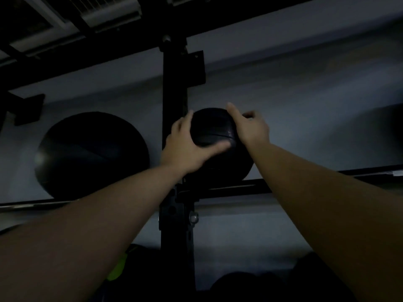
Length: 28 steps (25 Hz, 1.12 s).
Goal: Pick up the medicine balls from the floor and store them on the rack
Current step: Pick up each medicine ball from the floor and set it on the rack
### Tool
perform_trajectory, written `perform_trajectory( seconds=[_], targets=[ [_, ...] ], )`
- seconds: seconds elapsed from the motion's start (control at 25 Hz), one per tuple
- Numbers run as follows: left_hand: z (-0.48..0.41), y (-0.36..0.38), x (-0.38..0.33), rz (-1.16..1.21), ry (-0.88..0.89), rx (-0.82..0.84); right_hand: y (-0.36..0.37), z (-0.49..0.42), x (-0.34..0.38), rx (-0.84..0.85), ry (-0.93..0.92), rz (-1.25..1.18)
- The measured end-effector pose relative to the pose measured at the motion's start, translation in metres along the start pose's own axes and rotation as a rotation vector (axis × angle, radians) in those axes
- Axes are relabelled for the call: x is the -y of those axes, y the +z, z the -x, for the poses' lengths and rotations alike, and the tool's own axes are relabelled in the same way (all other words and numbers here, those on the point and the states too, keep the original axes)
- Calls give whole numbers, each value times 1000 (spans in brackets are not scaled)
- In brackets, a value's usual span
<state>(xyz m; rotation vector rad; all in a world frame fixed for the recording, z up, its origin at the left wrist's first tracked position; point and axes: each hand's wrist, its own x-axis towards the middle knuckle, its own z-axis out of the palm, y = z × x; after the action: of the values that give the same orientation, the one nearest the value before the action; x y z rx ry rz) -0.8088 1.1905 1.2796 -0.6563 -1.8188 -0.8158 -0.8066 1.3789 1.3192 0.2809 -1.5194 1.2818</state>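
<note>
Medicine ball [214,129] sits between both hands, left hand [185,149] and right hand [253,129] pressed on its sides, above the rack rail [229,188]. Released off-centre, it could roll off.

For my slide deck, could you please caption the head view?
Both hands, left hand and right hand, cup a black medicine ball on the dim rack, beside a larger ball.

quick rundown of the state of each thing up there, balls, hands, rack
small medicine ball: up on the rack, held between both hands
left hand: spread open against the ball's near left side
right hand: on the ball's right side, fingers loosely curled
large medicine ball: resting on the rack, untouched
rack: upright, dark, dimly lit
</note>
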Motion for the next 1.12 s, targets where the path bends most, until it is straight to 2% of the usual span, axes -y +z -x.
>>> perform_trajectory(
  seconds=[0.12, 0.24, 0.28, 0.44, 0.68, 1.12],
  targets=[
    [1, 15, 8, -61, 144, -15, -2, 0, -16, -78, -115, -51],
    [-16, 19, 8, -25, 157, 34, -5, 18, -41, 59, -352, 11],
    [-21, 19, 8, -13, 152, 61, -5, 23, -50, 111, -380, 59],
    [-41, 24, 10, 76, 51, 174, -3, 20, -63, 141, -279, 109],
    [-35, 65, 10, 59, -16, 48, 0, -3, -75, 232, 9, 132],
    [-25, 51, 3, 29, -53, 168, -10, 28, -64, 161, -23, 241]
  ],
)
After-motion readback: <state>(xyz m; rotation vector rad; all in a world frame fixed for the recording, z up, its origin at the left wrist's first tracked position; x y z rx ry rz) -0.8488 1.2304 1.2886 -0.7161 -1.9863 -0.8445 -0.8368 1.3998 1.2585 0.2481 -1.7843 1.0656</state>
